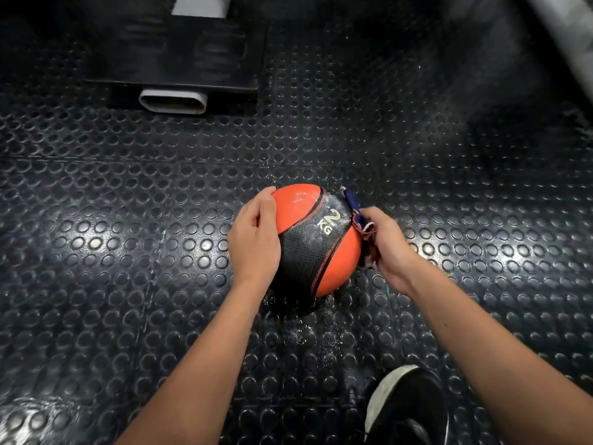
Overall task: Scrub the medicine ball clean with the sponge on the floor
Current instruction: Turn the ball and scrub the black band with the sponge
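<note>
Sponge (356, 216) mostly hidden behind right hand (386, 245).

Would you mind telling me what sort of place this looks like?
Probably a gym. An orange-and-black rubber medicine ball marked 2 KG sits on black coin-studded rubber flooring, and the dark base of some equipment with a pale metal tube end stands behind it.

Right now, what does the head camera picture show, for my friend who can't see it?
A person's left hand steadies an orange and black ball marked 2 KG on a wet, studded black floor. Their right hand presses a blue and white scrubber against the ball's side.
</note>
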Demonstrator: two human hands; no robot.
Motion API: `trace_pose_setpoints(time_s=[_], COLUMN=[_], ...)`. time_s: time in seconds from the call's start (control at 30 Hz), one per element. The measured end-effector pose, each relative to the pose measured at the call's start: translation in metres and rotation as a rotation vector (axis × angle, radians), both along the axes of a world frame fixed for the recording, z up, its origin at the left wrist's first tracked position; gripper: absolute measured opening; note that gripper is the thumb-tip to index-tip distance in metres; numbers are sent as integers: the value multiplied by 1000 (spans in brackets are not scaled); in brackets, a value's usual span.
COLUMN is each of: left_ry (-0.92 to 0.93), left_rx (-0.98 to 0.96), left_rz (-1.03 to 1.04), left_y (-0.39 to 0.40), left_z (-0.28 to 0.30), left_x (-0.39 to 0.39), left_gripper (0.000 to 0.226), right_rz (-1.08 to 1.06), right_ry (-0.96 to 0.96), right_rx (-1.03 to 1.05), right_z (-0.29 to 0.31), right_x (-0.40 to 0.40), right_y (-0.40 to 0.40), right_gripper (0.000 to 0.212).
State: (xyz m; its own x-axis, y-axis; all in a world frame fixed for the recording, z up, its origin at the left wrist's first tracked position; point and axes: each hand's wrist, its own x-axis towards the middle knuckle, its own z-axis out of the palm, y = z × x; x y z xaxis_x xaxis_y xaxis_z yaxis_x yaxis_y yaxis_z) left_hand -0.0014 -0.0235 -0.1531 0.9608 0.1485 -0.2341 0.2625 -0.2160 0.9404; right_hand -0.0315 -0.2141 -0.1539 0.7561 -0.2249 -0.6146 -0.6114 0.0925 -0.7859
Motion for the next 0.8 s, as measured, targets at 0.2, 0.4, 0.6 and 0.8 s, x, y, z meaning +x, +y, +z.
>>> trace_pose_setpoints(time_s=[0.2,0.4,0.6,0.8], left_ry=[12,3,11,-11], left_rx=[12,10,-16,7], left_rz=[5,3,-13,-36], left_y=[0,0,7,4], left_z=[0,0,-3,-4], left_x=[2,2,2,3], left_gripper=[34,34,36,36], right_rz=[209,151,137,340], right_ry=[69,8,-336,-291], right_rx=[-102,-234,-393,-767], right_z=[0,1,5,14], right_x=[-3,3,-14,-5], right_y=[-9,-4,16,-2], right_gripper=[95,97,49,44])
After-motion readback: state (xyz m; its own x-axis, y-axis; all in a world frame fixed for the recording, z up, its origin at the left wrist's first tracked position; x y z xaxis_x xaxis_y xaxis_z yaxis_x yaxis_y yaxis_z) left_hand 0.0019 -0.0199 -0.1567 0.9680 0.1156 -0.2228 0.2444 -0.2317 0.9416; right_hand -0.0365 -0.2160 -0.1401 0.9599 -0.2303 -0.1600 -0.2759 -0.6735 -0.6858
